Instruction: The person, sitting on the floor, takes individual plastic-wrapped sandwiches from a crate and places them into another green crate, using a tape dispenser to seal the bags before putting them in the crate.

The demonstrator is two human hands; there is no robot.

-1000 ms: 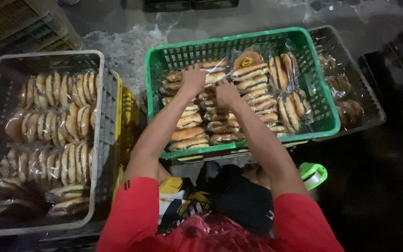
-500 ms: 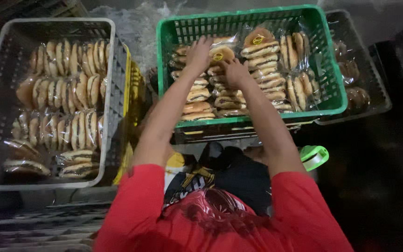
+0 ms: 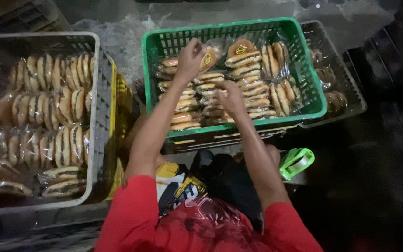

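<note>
We have both hands inside the green crate (image 3: 313, 100), which sits top centre with its near edge over darker crates below. Left hand (image 3: 190, 58) is raised at the back-left of the crate, fingers curled and pinching a bagged bun (image 3: 208, 58) with a yellow sticker, lifted a little above the packs under it. Right hand (image 3: 232, 95) is lower, mid-crate, fingers bent down and closed on the top of a bun pack (image 3: 211, 88) in the middle column; we can't tell how firm the hold is, since the fingertips are hidden behind the hand. The crate is filled with clear-wrapped filled buns: stacked flat in the left and middle columns, and stood on edge along the right wall (image 3: 276, 58). One more bun with a yellow sticker (image 3: 241, 48) lies on top at the back, just right of the left hand. Grey crate (image 3: 96, 93) is on the left, well apart from both hands, packed with rows of bun packs (image 3: 47, 107) on edge, with a few lying flat at its near end. A yellow crate (image 3: 120, 93) edge shows between the grey and green ones. A second grey crate (image 3: 350, 93) pokes out behind the green one on the right, with darker buns (image 3: 336, 100) in it. A green tape dispenser (image 3: 297, 163) sits below the green crate, near our right forearm. Red sleeves (image 3: 131, 210) are at the bottom of the view.
</note>
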